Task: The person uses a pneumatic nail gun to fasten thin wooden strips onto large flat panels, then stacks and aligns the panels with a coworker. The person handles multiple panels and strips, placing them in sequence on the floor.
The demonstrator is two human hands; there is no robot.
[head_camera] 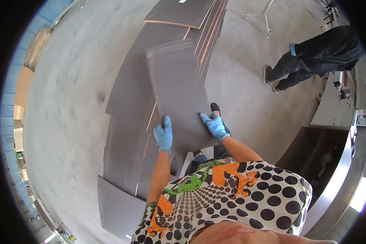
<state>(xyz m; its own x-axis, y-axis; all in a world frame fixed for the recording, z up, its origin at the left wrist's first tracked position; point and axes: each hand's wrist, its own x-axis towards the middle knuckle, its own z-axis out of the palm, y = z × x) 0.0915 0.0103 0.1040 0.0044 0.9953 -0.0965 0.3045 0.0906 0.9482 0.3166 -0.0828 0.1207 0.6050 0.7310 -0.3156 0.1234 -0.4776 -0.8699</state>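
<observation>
A flat grey-brown panel (178, 79) extends forward from my body, its far end blurred. My left hand (163, 134), in a light blue work glove, grips the panel's left edge with the thumb on top. On the opposite edge, my right hand (214, 125) holds it in a matching glove, its fingers partly hidden below. Beneath and beyond lies a long pile of similar panels (125, 79), some with pale or reddish raw edges. Another panel (174, 12) rests on the pile's far end. At the near left is a separate grey panel (119, 204).
A person in dark clothing (317, 58) stands to the right on the concrete floor (67, 106). A machine with a metal edge (338, 170) and a dark open compartment (311, 146) is at my right. A white metal stand (259, 23) is farther off. Stacked boards (24, 82) line the left wall.
</observation>
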